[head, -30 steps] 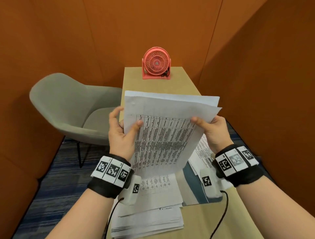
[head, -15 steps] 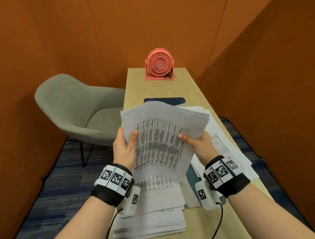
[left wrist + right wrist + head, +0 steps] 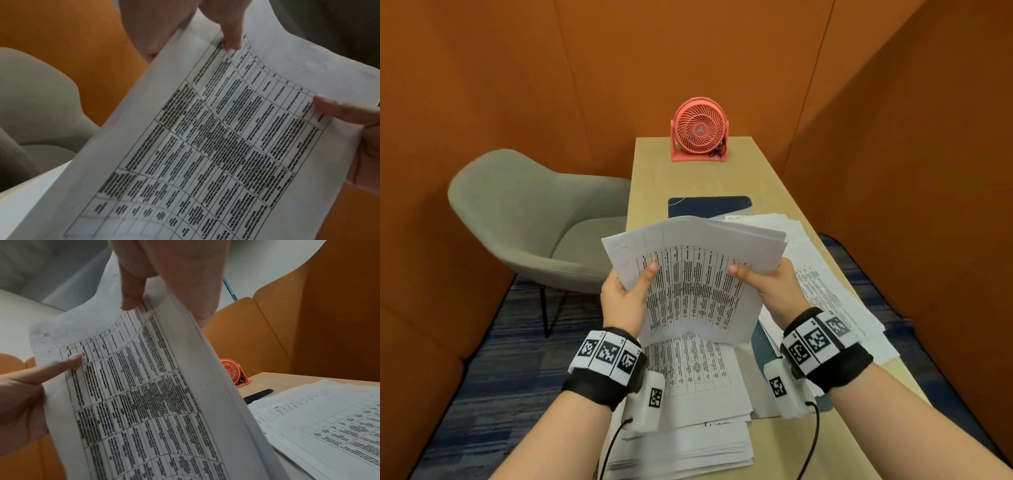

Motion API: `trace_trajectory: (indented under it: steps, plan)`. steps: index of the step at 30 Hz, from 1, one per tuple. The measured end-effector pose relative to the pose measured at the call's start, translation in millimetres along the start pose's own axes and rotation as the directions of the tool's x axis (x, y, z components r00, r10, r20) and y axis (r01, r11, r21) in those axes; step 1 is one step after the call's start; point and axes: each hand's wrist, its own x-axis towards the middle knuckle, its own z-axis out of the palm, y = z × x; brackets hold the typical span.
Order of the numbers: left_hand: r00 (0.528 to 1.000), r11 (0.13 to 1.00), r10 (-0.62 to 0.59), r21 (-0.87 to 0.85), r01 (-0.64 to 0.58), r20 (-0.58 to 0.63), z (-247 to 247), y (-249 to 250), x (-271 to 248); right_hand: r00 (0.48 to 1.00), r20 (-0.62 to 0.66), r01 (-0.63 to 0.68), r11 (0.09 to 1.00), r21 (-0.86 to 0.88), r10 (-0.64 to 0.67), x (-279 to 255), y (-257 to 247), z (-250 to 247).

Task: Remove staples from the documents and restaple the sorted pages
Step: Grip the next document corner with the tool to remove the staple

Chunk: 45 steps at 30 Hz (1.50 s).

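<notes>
Lower now than half a second ago, the sheaf (image 3: pixel 695 274) has dropped from in front of the fan (image 3: pixel 699 129) toward the centre of the head view, and its top edge has bowed into an arch where it was nearly flat. More of the desk (image 3: pixel 654 178) and the dark pad (image 3: pixel 709 205) shows above it, along with the spread papers (image 3: pixel 825 274) at right.

Both hands grip the sheaf. The left hand (image 3: pixel 625 294) holds its left edge with the thumb laid across the printed table; the right hand (image 3: pixel 774 284) holds the right edge the same way, thumb on top. The hands are apart, one at each side, with the forearms rising from the bottom of the frame.

From the left wrist, the sheaf (image 3: pixel 216 138) fills the frame with the right thumb at its right edge, and a grey chair (image 3: pixel 37 97) sits at left. From the right wrist, the sheaf (image 3: pixel 144 394) shows its layered edge, several pages thick, which the head view only hints at; the fan (image 3: pixel 233 372) and papers (image 3: pixel 329 418) lie behind at right.

Below the sheaf in the head view, a stack (image 3: pixel 688 411) lies on the desk near the bottom centre.
</notes>
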Motion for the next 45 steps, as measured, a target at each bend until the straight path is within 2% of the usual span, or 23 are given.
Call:
trace_trajectory:
  steps: [3,7,10,12,14,18,22,26,30,34,39,42,45]
  plan:
    - [1.000,0.999,0.002,-0.039,-0.003,-0.014,0.1,6.5,0.6,0.997,-0.058,0.049,0.998,0.043,-0.046,-0.5,-7.5,0.7]
    - [1.000,0.996,0.000,-0.087,-0.001,-0.016,-0.8,7.0,5.3,0.956,-0.180,0.246,0.967,0.058,-0.232,-1.5,-20.0,-1.3]
    - [1.000,0.998,-0.020,-0.060,0.020,-0.008,-3.4,1.3,7.7,0.915,-0.132,0.377,0.924,-0.063,-0.382,0.0,-26.2,-6.9]
    - [1.000,0.998,-0.030,-0.049,0.030,0.000,-4.0,-1.0,8.2,0.908,-0.050,0.399,0.894,-0.205,-0.417,1.8,-27.9,-12.7]
    - [0.999,0.998,-0.029,-0.052,0.030,0.018,-4.0,-0.7,7.6,0.915,-0.036,0.379,0.887,-0.263,-0.401,3.9,-28.5,-16.4]
    - [0.998,0.999,-0.011,-0.051,0.014,0.054,-4.9,1.4,4.5,0.933,-0.058,0.332,0.912,-0.240,-0.355,5.7,-32.2,-18.3]
    - [0.998,0.999,0.000,-0.045,0.002,0.058,-7.3,1.5,3.4,0.919,-0.085,0.361,0.906,-0.220,-0.386,0.4,-33.2,-21.9]
    - [0.998,0.999,-0.002,-0.047,0.005,0.065,-7.7,0.7,3.0,0.909,-0.051,0.376,0.865,-0.333,-0.415,0.2,-28.8,-26.7]
    - [0.997,0.999,-0.004,-0.053,0.009,0.078,-6.1,1.9,2.3,0.938,-0.069,0.305,0.904,-0.300,-0.340,2.3,-28.3,-29.6]
    - [0.996,1.000,-0.006,-0.022,0.008,0.087,-6.8,2.0,1.6,0.949,-0.085,0.259,0.906,-0.334,-0.302,3.1,-32.5,-31.0]
    - [0.994,1.000,-0.001,0.008,0.000,0.107,-7.2,-0.2,1.2,0.939,-0.075,0.292,0.896,-0.334,-0.335,3.4,-35.4,-29.5]
    - [0.995,1.000,0.001,0.015,-0.002,0.098,-6.8,-0.5,0.6,0.951,-0.115,0.238,0.918,-0.316,-0.286,2.4,-35.7,-27.6]
    - [0.994,1.000,0.004,0.025,-0.007,0.108,-7.5,-0.5,-0.6,0.944,-0.147,0.232,0.911,-0.341,-0.296,2.0,-36.8,-25.7]
